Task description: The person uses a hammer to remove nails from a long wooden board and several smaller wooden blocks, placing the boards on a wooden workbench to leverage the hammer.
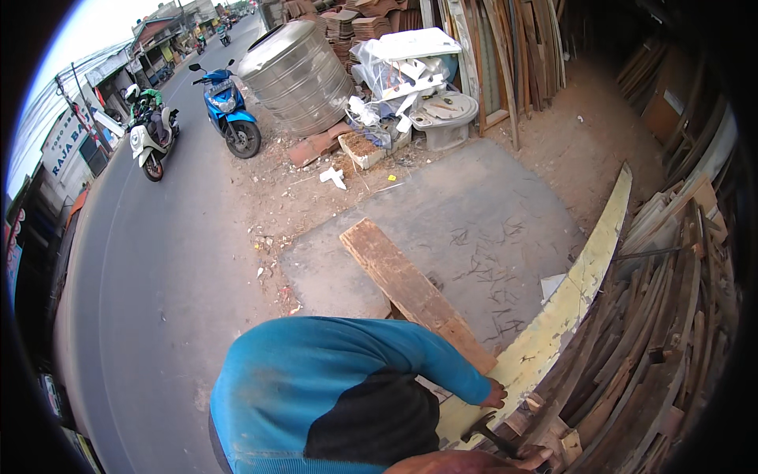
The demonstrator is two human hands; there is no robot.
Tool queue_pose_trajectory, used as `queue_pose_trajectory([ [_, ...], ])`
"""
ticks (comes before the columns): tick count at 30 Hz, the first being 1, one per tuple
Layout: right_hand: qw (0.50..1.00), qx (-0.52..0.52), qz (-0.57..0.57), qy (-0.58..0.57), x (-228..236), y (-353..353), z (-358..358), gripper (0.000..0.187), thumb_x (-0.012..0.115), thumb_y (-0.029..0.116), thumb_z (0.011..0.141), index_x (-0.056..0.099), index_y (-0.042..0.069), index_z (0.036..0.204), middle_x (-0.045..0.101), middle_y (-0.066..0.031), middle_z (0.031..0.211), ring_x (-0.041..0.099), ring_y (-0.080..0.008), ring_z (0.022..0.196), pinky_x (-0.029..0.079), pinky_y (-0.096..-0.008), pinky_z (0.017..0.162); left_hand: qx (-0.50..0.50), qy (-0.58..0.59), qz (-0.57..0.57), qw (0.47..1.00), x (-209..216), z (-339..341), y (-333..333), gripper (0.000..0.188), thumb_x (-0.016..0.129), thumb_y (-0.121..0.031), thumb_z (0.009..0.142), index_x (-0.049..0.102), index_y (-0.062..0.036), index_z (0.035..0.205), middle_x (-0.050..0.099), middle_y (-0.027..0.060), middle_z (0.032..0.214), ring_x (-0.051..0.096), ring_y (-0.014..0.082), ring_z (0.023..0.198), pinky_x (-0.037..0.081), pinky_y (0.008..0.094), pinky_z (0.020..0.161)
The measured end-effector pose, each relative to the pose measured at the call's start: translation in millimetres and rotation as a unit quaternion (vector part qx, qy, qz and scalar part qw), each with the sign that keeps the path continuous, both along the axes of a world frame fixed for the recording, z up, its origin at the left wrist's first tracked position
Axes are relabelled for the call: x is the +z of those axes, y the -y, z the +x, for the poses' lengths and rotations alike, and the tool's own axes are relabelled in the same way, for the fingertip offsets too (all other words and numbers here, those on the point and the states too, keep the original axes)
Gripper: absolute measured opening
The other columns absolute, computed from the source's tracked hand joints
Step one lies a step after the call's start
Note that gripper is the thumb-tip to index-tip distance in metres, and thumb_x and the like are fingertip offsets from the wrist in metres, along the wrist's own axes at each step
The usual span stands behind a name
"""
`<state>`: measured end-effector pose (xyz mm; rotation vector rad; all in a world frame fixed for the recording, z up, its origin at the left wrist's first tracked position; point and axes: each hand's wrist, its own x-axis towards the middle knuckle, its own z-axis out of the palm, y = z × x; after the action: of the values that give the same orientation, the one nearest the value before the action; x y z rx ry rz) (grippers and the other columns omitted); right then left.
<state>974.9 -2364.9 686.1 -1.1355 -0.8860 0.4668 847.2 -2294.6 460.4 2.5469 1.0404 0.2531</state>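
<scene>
My left hand (494, 393), at the end of a blue sleeve, presses with curled fingers on the edge of a long pale yellow plank (584, 268). The plank curves along a pile of scrap wood. My right hand (530, 457) comes in at the bottom edge and grips a dark-headed hammer (488, 430), which hangs just above the lower end of the plank. A worn brown board (407, 286) lies on a concrete slab (474, 213) and runs toward my left hand. My blue shirt with a dark patch (316, 387) fills the lower centre.
A stack of scrap timber (663, 332) rises on the right. Beyond the slab stand a metal tank (296, 75), a white toilet bowl (446, 114) and rubble. A blue scooter (229, 110) is parked at the roadside, and a rider on a white scooter (151, 134) is on the road.
</scene>
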Motion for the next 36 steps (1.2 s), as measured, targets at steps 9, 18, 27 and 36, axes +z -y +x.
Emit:
queue_pose_trajectory([
  [9, 0.998, 0.066, -0.010, 0.004, 24, 37, 25, 0.029, 0.059, 0.023, 0.100, 0.040, 0.009, 0.083, 0.033, 0.0012, 0.060, 0.033, -0.0085, 0.054, 0.026, -0.0262, 0.052, 0.173, 0.149, -0.056, 0.972, 22, -78, 20, 0.033, 0.067, -0.006, 0.070, 0.059, -0.0079, 0.102, 0.056, 0.0174, 0.107, 0.061, 0.0401, 0.098, 0.052, 0.0490, 0.082],
  [18, 0.998, -0.002, 0.052, 0.019, 29, 21, 13, 0.030, 0.066, 0.021, 0.094, 0.043, 0.006, 0.080, 0.042, -0.0035, 0.055, 0.038, -0.0113, 0.046, 0.032, -0.0278, 0.043, 0.279, 0.113, 0.018, 0.953, 49, -188, -44, 0.050, 0.070, -0.019, 0.079, 0.053, -0.0050, 0.124, 0.053, 0.0218, 0.127, 0.051, 0.0415, 0.119, 0.044, 0.0475, 0.101],
  [27, 0.993, -0.082, 0.084, 0.033, 25, 38, 1, 0.025, 0.066, 0.021, 0.096, 0.052, 0.005, 0.081, 0.049, -0.0021, 0.063, 0.045, -0.0141, 0.051, 0.038, -0.0267, 0.048, 0.219, 0.002, -0.072, 0.973, -15, -131, 31, 0.092, 0.082, -0.027, 0.059, 0.041, -0.0050, 0.139, 0.048, 0.0173, 0.133, 0.047, 0.0366, 0.125, 0.037, 0.0561, 0.101],
  [36, 0.946, -0.079, -0.084, 0.304, -25, -48, 4, 0.039, 0.068, 0.033, 0.095, 0.053, -0.003, 0.100, 0.056, -0.0128, 0.087, 0.054, -0.0219, 0.078, 0.049, -0.0327, 0.062, 0.279, -0.046, -0.083, 0.956, -52, -173, 29, 0.071, 0.075, -0.022, 0.071, 0.047, -0.0142, 0.136, 0.053, 0.0132, 0.129, 0.052, 0.0347, 0.121, 0.042, 0.0546, 0.093],
])
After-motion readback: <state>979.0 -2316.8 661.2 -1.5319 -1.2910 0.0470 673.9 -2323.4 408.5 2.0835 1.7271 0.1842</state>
